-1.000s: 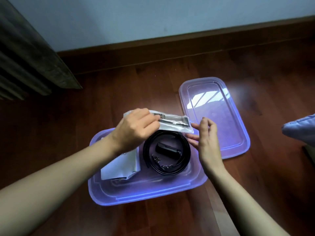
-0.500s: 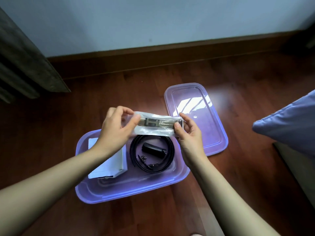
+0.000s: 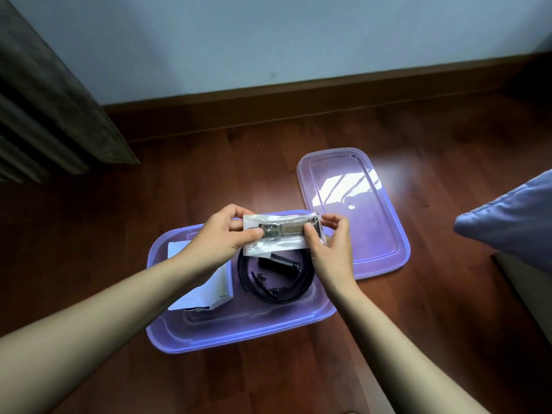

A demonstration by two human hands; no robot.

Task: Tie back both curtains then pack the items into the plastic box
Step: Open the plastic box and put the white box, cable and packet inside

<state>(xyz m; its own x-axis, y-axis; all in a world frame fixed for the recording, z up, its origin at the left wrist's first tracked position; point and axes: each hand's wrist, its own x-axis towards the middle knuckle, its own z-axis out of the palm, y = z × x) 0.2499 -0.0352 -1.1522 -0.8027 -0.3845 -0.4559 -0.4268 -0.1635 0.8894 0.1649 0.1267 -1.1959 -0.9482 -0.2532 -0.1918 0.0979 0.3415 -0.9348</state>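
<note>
A translucent purple plastic box [image 3: 239, 330] sits open on the wooden floor. Inside lie a coiled black belt [image 3: 277, 291] with small black parts in its ring, and a white carton [image 3: 209, 288] at the left. Above the box's far edge I hold a clear plastic packet [image 3: 280, 234] with a metal buckle inside. My left hand [image 3: 221, 243] pinches the packet's left end; my right hand [image 3: 328, 246] pinches its right end. The packet is level and clear of the box's contents.
The box's lid [image 3: 355, 213] lies flat on the floor to the right of the box. A dark curtain [image 3: 50, 109] hangs at the left by the wall. A blue-grey cushion [image 3: 513, 222] juts in at the right edge.
My right hand took hold of the packet's right end, and both hands now hold it level above the box. The view shifted, bringing more of the cushion in.
</note>
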